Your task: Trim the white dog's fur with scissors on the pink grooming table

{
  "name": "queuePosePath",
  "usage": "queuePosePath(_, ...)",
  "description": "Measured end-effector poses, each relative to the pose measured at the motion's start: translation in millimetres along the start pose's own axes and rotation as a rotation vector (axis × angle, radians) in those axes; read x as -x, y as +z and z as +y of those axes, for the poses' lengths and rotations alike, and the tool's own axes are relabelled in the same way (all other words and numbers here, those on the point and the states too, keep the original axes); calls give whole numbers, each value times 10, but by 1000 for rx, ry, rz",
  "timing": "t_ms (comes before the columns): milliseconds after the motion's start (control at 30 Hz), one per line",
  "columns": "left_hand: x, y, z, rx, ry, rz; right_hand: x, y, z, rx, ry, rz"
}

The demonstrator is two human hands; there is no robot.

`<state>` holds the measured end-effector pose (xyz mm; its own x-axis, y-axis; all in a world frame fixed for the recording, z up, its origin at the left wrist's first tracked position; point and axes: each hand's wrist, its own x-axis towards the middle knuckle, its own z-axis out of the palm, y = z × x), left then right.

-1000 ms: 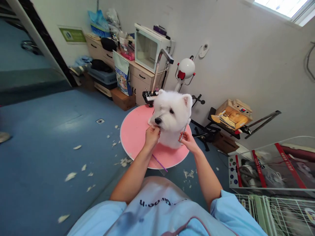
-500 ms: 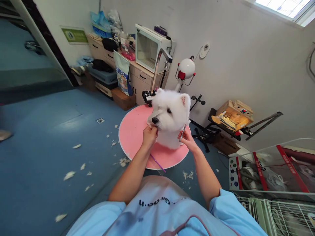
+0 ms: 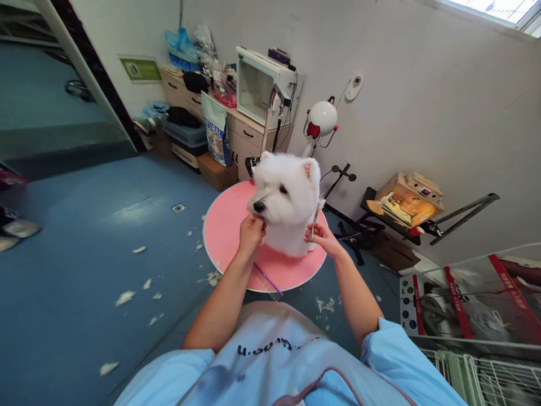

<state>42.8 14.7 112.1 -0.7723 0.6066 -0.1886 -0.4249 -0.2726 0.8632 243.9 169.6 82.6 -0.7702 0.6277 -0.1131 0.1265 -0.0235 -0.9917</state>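
A small white dog [image 3: 287,197] sits on a round pink grooming table [image 3: 228,225], its muzzle turned left. My left hand [image 3: 251,234] is closed on the fur under the dog's chin. A purple comb [image 3: 267,281] hangs down from that hand over the table's near edge. My right hand [image 3: 323,238] grips silver scissors [image 3: 315,219], blades pointing up beside the dog's right cheek.
Tufts of cut white fur [image 3: 127,296] litter the blue floor. A metal grooming arm [image 3: 274,113] rises behind the dog. Cabinets [image 3: 236,135], a dryer box [image 3: 258,84], a dog-food bag [image 3: 214,128] and a round white dryer [image 3: 321,121] line the wall. A wire cage [image 3: 477,366] stands at right.
The dog's head has turned a little further left and the view has shifted. Both hands keep their holds; the scissors have come up slightly along the cheek.
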Motion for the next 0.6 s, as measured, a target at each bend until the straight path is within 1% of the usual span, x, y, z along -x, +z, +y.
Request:
queuePosePath(233,-10,-18,-18,2,6,56,-48,-72,-150,-3,40,-63)
queuePosePath(367,20,2,29,22,-1,76,-64,-121,-228,-12,14,-92)
queuePosePath(500,40,8,55,39,0,73,-79,-196,-251,35,53,-132)
queuePosePath(600,35,3,48,38,5,73,-94,-252,-253,21,23,-129)
